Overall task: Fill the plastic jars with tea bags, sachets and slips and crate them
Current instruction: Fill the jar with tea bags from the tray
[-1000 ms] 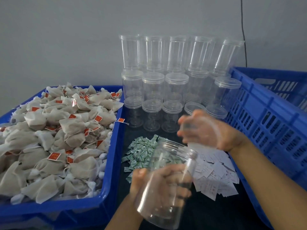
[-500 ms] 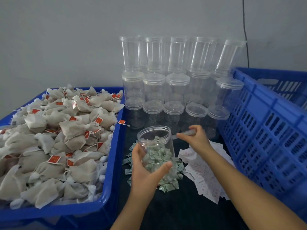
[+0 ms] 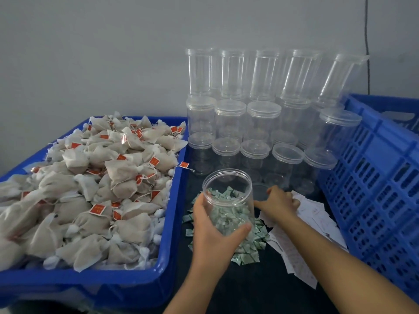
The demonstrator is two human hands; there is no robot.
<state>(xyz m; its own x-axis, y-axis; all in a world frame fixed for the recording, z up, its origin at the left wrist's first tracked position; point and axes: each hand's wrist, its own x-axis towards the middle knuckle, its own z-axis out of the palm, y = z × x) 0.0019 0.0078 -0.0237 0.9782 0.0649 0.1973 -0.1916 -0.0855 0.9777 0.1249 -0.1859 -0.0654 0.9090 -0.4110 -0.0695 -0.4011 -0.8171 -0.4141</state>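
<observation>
Right hand [image 3: 277, 203] dropped, setting lid [image 3: 260, 191] down, fingers loosely spread; left hand [image 3: 213, 232] grips empty jar [image 3: 227, 200]. Next: load tea bags [image 3: 90, 189].

Only 2 bare forearms and their hands show in the head view. The left hand [image 3: 213, 232] and right hand [image 3: 280, 203] wear no gloves, rings or watch, as far as the soft picture lets one tell. No sleeve reaches either wrist.

wall [image 3: 90, 53]: plain grey, behind | cable [image 3: 366, 41]: black, hangs down wall, right
</observation>
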